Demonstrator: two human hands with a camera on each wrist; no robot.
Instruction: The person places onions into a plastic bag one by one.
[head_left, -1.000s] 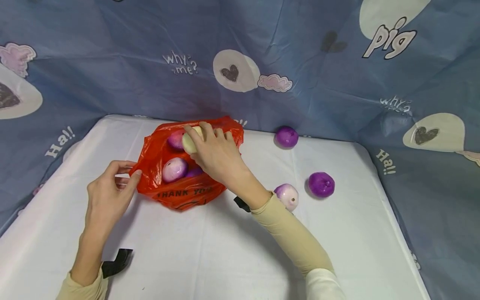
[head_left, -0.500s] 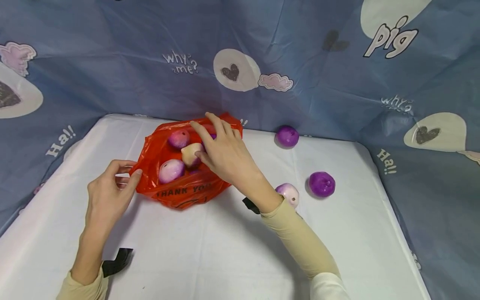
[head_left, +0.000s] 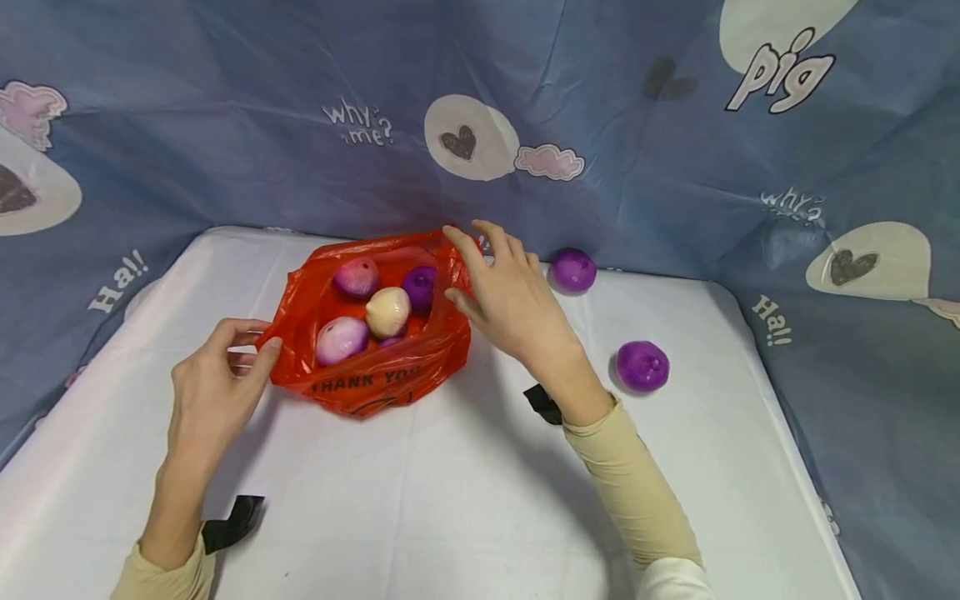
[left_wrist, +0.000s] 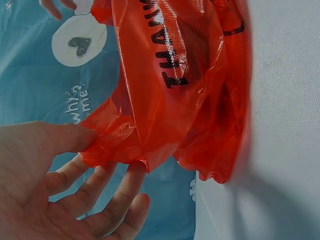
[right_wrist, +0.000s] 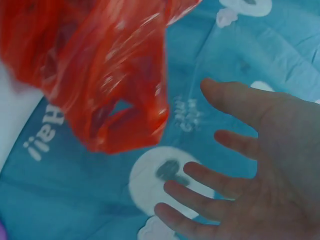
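A red plastic bag printed "THANK YOU" lies with its mouth spread on the white table. Inside are a cream onion, a pink onion, a pale purple onion and a dark purple onion, with one more partly hidden low in the bag. My left hand pinches the bag's left edge between thumb and fingers; the left wrist view shows the plastic stretched from that grip. Beside the bag's right edge, my right hand has spread fingers and holds nothing; in the right wrist view it is apart from the plastic.
Two purple onions, a far one and a nearer one, lie on the table to the right. A blue printed cloth rises behind the table's back edge.
The right hand has let go of the cream onion inside the bag and drawn back to the right, over the bag's edge. Its arm now covers the pale onion outside. The left hand keeps its grip.
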